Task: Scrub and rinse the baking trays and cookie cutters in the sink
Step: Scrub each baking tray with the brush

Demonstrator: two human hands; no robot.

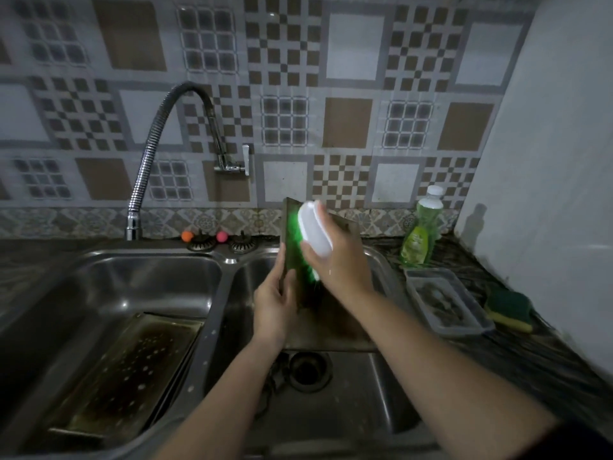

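Green-bristled white brush (315,232); flat metal tray (331,313)

- two baking trays (328,320) (122,370)
- one scrub brush (313,235)
- two soap bottles (429,209) (414,245)
- one sponge (509,308)
- one clear container (447,302)
- two sink basins (149,270) (365,403)

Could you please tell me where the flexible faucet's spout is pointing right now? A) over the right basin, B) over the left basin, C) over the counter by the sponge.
B: the faucet curves down to end above the left basin, away from the hands.
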